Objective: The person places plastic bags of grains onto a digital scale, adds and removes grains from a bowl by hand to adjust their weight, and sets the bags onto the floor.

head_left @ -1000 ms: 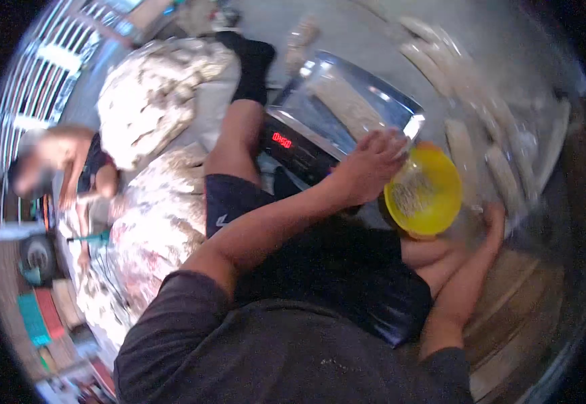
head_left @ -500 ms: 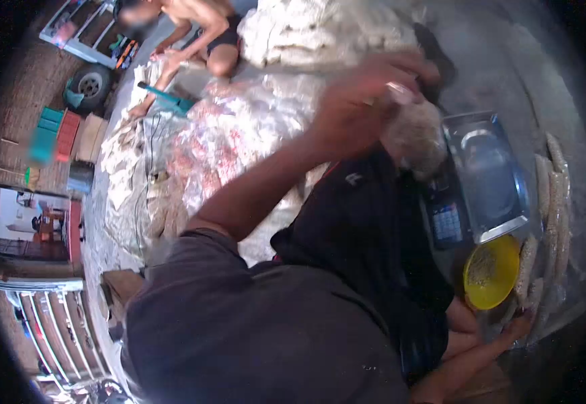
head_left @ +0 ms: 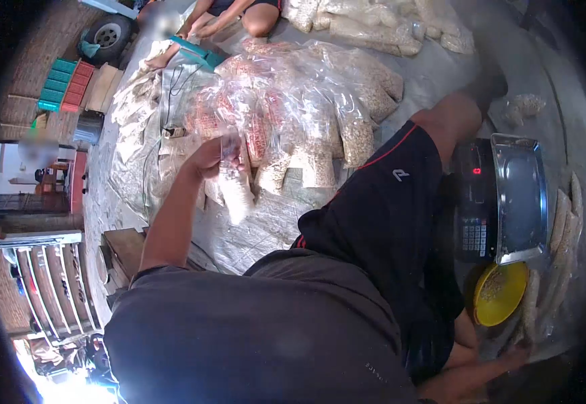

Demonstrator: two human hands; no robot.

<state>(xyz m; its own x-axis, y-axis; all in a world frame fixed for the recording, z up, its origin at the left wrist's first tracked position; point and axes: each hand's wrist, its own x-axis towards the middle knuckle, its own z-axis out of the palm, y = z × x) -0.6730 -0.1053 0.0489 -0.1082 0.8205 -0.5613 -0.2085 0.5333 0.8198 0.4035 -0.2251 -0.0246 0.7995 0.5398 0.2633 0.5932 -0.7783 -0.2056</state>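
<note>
My left hand (head_left: pixel 212 158) is closed round the gathered top of a clear plastic bag (head_left: pixel 235 195) with pale contents. That bag hangs at the near left edge of a pile of filled clear bags (head_left: pixel 306 114), some with red print. Low on the right is my right hand (head_left: pixel 516 353), dim and blurred, beside the lower ends of long, narrow filled bags (head_left: pixel 561 236); its fingers do not show clearly. Near it stands a yellow bowl (head_left: pixel 508 306) with small pale pieces inside.
A digital scale (head_left: pixel 474 215) with a steel tray (head_left: pixel 523 202) stands right of my leg. Another person (head_left: pixel 239 13) sits beyond the pile. More filled bags (head_left: pixel 374 27) lie at the top. Green and red crates (head_left: pixel 64 84) and a wheel (head_left: pixel 108 34) are at left.
My left hand has carried the bag from beside the scale leftward to the pile. My right hand remains at the lower right. The view has shifted, showing more of the pile.
</note>
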